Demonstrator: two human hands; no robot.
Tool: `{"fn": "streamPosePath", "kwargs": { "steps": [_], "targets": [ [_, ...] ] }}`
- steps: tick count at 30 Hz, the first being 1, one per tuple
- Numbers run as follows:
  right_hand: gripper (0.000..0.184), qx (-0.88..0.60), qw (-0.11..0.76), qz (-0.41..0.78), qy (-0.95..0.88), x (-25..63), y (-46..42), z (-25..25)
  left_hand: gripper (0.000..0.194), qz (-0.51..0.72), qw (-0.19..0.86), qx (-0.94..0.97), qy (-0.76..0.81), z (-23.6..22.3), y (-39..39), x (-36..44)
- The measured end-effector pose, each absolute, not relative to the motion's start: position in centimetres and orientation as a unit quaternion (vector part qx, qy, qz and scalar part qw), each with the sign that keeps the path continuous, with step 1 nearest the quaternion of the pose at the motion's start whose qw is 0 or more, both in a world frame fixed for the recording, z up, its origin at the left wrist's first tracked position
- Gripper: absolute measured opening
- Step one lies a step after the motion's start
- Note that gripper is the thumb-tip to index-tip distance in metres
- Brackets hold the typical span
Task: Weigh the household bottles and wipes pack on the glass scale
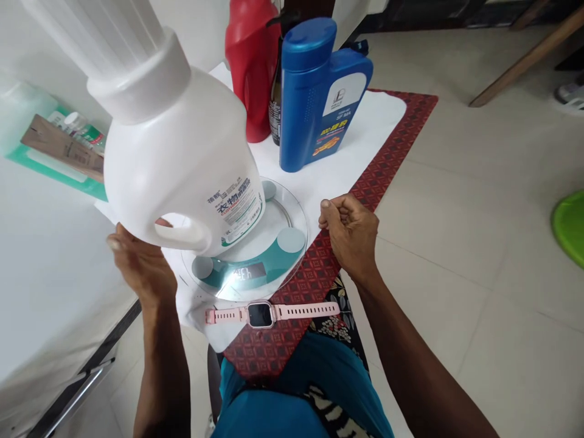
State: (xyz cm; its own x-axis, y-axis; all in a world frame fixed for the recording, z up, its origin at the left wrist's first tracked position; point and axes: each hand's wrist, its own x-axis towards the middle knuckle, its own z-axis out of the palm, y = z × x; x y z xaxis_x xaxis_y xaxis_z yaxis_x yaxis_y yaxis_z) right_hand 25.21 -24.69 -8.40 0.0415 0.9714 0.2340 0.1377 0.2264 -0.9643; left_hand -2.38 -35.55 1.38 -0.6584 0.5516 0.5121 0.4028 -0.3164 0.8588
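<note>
The white bottle on the scale may tip if the left hand, whose grip I cannot tell, pushes it, the right hand being curled, seemingly empty, beside the scale.

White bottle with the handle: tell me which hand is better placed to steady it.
Likely the left hand: it is right by the white bottle, near its handle, though contact is unclear. The right hand is curled, apart from the bottle, over the red-patterned cover.
</note>
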Motion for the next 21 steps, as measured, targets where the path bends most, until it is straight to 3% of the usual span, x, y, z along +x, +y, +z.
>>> {"fn": "streamPosePath", "kwargs": {
  "steps": [5, 14, 21],
  "targets": [
    [0.041, -0.486, 0.534, 0.390, -0.572, 25.2, -24.7, -8.2, 0.064, 0.702, 0.044, 0.458, 0.544, 2.7, -34.1, 1.1],
    [0.045, -0.497, 0.527, 0.387, -0.571, 25.3, -24.7, -8.2, 0.082, 0.753, 0.039, 0.364, 0.547, 4.9, -32.1, 0.9],
    [0.044, -0.503, 0.527, 0.396, -0.559, 25.3, -24.7, -7.9, 0.063, 0.784, -0.078, 0.328, 0.521, 5.8, -30.2, -3.8]
  ]
}}
